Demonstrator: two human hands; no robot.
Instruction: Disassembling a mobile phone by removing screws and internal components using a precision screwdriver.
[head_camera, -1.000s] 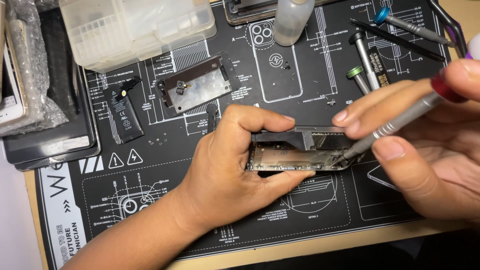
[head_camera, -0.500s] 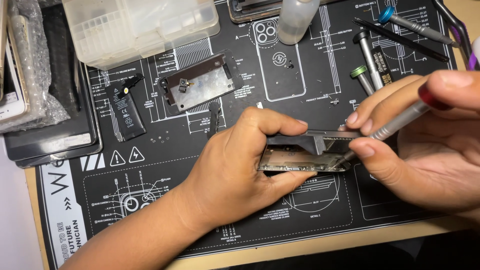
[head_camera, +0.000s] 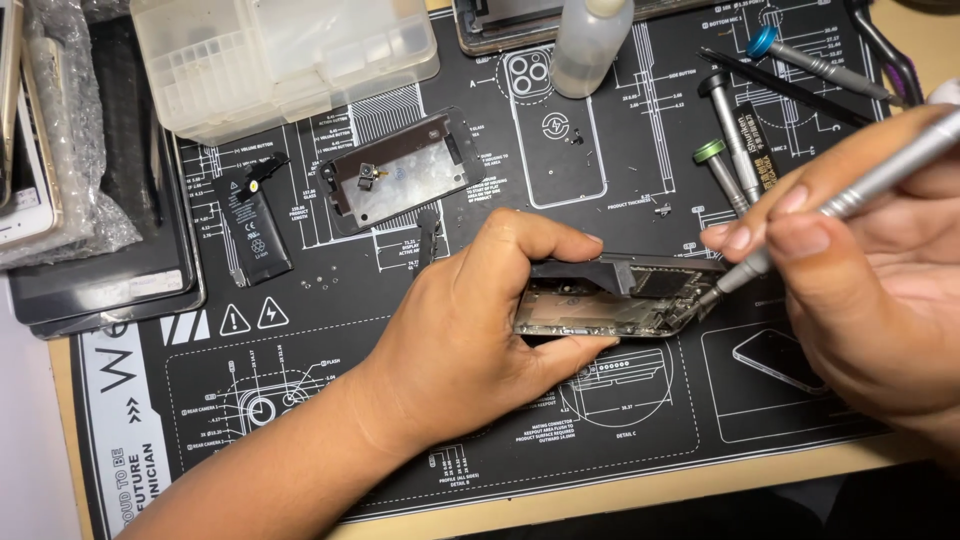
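My left hand grips an opened phone housing, tilted up on its long edge over the black repair mat. Thumb and fingers clamp the housing's left half. My right hand holds a slim silver screwdriver between thumb and fingertips. The screwdriver's tip touches the housing's right end, inside the frame.
A metal plate and a small black battery lie on the mat's upper left. A clear plastic parts box, a squeeze bottle, several spare screwdrivers and stacked phones in bubble wrap ring the work area. Tiny screws lie loose on the mat.
My left hand has rolled the housing slightly more upright. My right hand has shifted a little right, keeping the screwdriver tip at the housing's right end.
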